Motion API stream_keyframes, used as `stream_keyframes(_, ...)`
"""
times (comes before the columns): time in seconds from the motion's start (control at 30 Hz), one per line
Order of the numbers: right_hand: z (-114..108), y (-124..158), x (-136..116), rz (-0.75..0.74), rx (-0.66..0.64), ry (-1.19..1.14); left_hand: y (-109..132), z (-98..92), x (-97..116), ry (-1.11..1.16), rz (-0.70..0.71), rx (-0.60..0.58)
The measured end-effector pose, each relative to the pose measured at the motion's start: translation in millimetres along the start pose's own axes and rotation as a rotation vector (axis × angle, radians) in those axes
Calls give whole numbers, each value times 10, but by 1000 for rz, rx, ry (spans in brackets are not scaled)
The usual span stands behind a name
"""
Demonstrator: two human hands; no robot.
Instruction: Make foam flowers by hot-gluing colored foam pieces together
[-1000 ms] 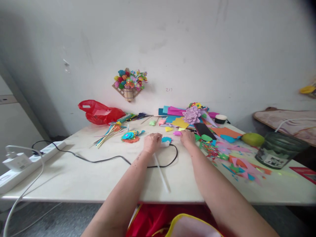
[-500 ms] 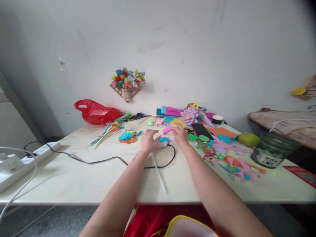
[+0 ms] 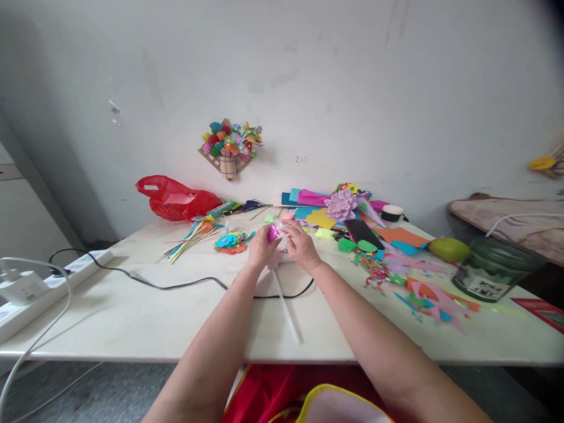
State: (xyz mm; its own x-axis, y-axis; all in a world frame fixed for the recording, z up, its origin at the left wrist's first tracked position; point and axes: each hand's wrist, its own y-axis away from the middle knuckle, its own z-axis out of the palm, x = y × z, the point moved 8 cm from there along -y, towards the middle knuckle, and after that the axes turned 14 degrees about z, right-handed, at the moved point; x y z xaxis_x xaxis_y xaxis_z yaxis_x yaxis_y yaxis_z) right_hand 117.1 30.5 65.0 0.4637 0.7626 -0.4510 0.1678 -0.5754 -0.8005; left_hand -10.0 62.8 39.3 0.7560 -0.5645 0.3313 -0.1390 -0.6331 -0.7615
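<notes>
Close together over the middle of the table, my left hand [image 3: 261, 248] and my right hand [image 3: 302, 245] both pinch a small purple packet [image 3: 274, 232] with a shiny clear wrapper. My left fingers grip its left side, while the right fingertips hold the wrapper at its right end. Below them lies a translucent glue stick [image 3: 285, 308], running toward the table's front edge from a white glue gun mostly covered by my hands. Just beyond my fingers are a light green packet [image 3: 270, 218] and a pink packet [image 3: 288, 215]. A yellow packet [image 3: 325, 234] lies right of my right hand.
Left are stacked foam flowers [image 3: 230, 241], thin sticks [image 3: 190, 239] and a red plastic bag [image 3: 176, 198]. Foam sheets [image 3: 320, 218], a dark phone [image 3: 363, 234], colourful scraps [image 3: 434, 296] and a green glass jar [image 3: 493, 270] lie right. A black cord [image 3: 170, 287] crosses the table.
My right hand has moved left with the purple packet, bringing it to my left hand. My left hand, open before, now grips the packet too. The yellow packet has come into view.
</notes>
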Motion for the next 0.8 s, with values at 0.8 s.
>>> stream_keyframes(0.8,252,18,522,722,-236,-575,-5,43,33,-93,93,-42)
